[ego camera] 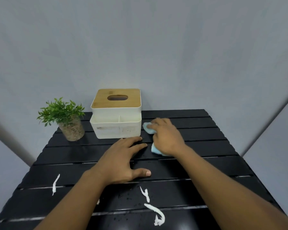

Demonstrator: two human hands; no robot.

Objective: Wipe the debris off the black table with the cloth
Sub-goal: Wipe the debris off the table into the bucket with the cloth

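Cloth [148, 128], pale blue, at far right part of black table [206, 146], just beside white tissue box [116, 128], bunched under right hand [166, 136]; corners poking out at fingertips and at heel of palm. Right fingers bent down over cloth, gripping it and pressing it to the slats. Left hand [121, 160] flat on table near the middle, fingers straight and spread, thumb out wide, holding nothing, apparently bracing. Debris [156, 214]: white shredded scraps on near slats, one at near left, two near centre close to front edge, fine specks around them; possibly one more bit half hidden by left forearm. All scraps well apart from cloth. Judged stage: wiping under way at far end, main debris not yet reached. Risks noted: (1) slatted top with gaps, so specks likely to lodge in grooves or drop through if swept across slats rather than along them; (2) cloth bunched, small contact patch, so scraps liable to slip round its sides and scatter; (3) left hand and forearm lying across the path toward the scraps, so bits liable to be trapped beneath or missed; (4) tissue box and potted plant [68, 120] close by, so a sideways stroke liable to knock box, glass pot easily tipped; (5) hard pull toward front edge, so debris flung to floor rather than gathered
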